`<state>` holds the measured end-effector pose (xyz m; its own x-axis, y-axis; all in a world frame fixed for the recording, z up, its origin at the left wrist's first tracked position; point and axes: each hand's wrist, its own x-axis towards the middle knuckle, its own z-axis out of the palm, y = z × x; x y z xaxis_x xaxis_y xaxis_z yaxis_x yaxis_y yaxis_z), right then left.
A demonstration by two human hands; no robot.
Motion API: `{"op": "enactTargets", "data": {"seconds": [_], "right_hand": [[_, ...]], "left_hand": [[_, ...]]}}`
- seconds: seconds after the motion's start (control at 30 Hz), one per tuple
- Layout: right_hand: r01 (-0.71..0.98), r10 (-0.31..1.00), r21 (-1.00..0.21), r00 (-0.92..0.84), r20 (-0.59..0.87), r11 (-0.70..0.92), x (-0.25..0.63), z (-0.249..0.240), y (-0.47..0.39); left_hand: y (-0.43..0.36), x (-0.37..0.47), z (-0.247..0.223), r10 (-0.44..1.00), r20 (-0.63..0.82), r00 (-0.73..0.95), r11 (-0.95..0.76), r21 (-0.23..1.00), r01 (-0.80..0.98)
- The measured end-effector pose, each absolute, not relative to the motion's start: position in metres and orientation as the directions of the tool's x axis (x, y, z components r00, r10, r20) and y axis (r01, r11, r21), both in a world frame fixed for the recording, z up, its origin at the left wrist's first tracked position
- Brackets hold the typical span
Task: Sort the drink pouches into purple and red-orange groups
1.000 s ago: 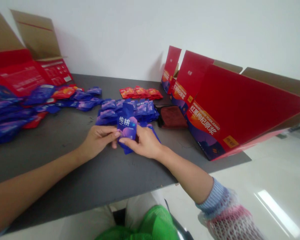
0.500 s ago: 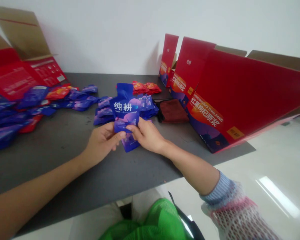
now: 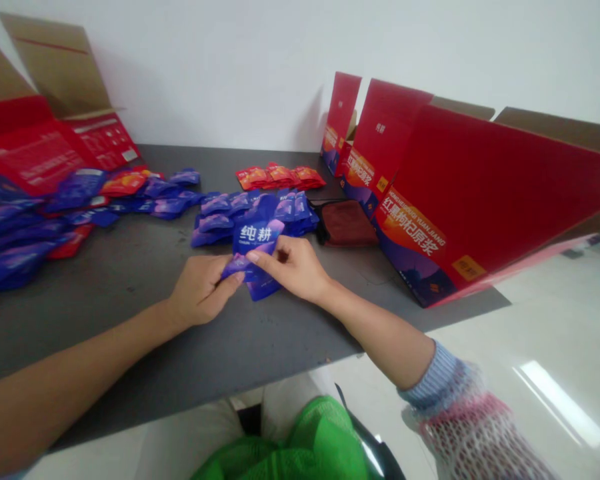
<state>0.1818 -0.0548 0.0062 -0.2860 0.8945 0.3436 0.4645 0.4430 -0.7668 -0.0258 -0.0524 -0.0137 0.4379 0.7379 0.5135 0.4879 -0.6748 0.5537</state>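
Note:
Between my two hands is a blue and purple pouch (image 3: 257, 235) with white lettering, held above the dark table. My left hand (image 3: 205, 288) pinches its lower left edge between thumb and fingers. From the right, my right hand (image 3: 296, 268) grips the lower part, thumb across the front. Below the fingers another blue piece (image 3: 264, 287) shows; I cannot tell whether it is a second pouch. Just behind the hands lie rows of blue pouches (image 3: 215, 220). Farther back is a row of red and orange pouches (image 3: 280, 175).
A heap of blue pouches (image 3: 17, 233), with some red ones, spreads from an open red carton (image 3: 30, 147) at left. On the right stand several red boxes (image 3: 460, 193) with raised flaps. A brown cloth item (image 3: 347, 223) lies beside them. The grey table (image 3: 180, 373) ends near my lap.
The held pouch has come down slightly and its top tilts back, so more of the red row shows behind it. Both hands keep their grip.

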Motion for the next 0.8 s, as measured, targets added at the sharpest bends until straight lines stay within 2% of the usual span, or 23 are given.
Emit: {"op": "enactTargets", "data": {"seconds": [0.1, 0.23, 0.6, 0.7, 0.8], "right_hand": [[0.410, 0.877, -0.780, -0.137, 0.460, 0.473, 0.184, 0.010, -0.052], [0.369, 0.828, -0.754, -0.086, 0.554, 0.543, 0.187, 0.015, -0.044], [0.599, 0.809, -0.696, 0.132, 0.573, 0.395, 0.184, 0.018, -0.061], [0.573, 0.833, -0.717, 0.101, 0.543, 0.398, 0.195, 0.022, -0.051], [0.438, 0.888, -0.805, 0.034, 0.459, 0.399, 0.216, 0.025, -0.031]], "left_hand": [[-0.047, -0.027, -0.018, 0.673, 0.595, 0.439, -0.729, 0.438, 0.526], [-0.043, -0.026, -0.023, 0.652, 0.636, 0.412, -0.741, 0.423, 0.521], [-0.049, -0.018, -0.025, 0.612, 0.602, 0.512, -0.790, 0.440, 0.427], [-0.053, -0.016, -0.025, 0.648, 0.536, 0.540, -0.760, 0.491, 0.425], [-0.056, -0.015, -0.023, 0.621, 0.502, 0.602, -0.779, 0.480, 0.403]]}}
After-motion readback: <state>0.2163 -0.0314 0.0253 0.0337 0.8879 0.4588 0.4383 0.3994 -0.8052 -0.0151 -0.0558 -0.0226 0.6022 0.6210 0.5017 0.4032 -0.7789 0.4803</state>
